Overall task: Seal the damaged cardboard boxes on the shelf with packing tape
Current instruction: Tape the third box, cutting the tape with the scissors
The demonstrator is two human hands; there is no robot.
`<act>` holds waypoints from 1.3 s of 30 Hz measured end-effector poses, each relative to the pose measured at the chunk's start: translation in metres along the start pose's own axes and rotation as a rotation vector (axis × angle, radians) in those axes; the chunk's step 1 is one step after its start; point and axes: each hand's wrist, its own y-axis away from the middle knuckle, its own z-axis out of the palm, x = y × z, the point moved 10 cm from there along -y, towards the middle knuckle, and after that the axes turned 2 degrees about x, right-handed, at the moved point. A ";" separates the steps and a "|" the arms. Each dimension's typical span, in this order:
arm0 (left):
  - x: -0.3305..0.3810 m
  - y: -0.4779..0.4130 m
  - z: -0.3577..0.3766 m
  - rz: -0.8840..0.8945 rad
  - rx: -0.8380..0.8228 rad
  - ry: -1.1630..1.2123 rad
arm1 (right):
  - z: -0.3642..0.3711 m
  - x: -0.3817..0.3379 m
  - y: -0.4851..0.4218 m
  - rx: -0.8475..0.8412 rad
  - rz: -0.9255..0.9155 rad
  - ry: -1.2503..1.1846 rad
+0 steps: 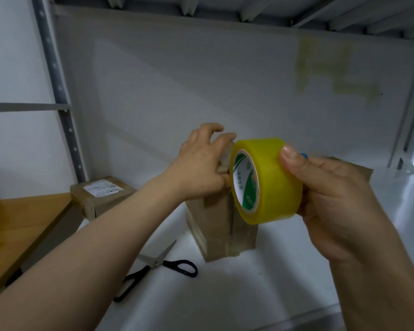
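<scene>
My right hand (332, 201) grips a yellow roll of packing tape (270, 180) held in the air above a brown cardboard box (215, 225) that stands on the white shelf (249, 295). My left hand (201, 163) is at the roll's left edge, its fingers pinching the loose end of the tape beside the green-and-white core. Clear tape strips show on the box's front and lower edge. The box's top is hidden behind the roll and my hands.
Black-handled scissors (163, 268) lie open on the shelf in front of the box. A second taped box with a white label (101, 197) sits at the back left, next to a wooden surface (17, 230). A grey shelf upright (58, 91) rises at left.
</scene>
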 end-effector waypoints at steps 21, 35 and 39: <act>0.005 0.005 0.025 0.034 -0.343 -0.095 | -0.017 0.041 0.020 -0.047 0.042 -0.018; 0.003 0.012 0.023 0.028 -0.408 0.018 | -0.040 0.137 0.014 -0.044 0.305 0.202; -0.002 0.015 0.022 0.008 -0.432 0.084 | -0.044 0.148 0.015 -0.011 0.287 0.233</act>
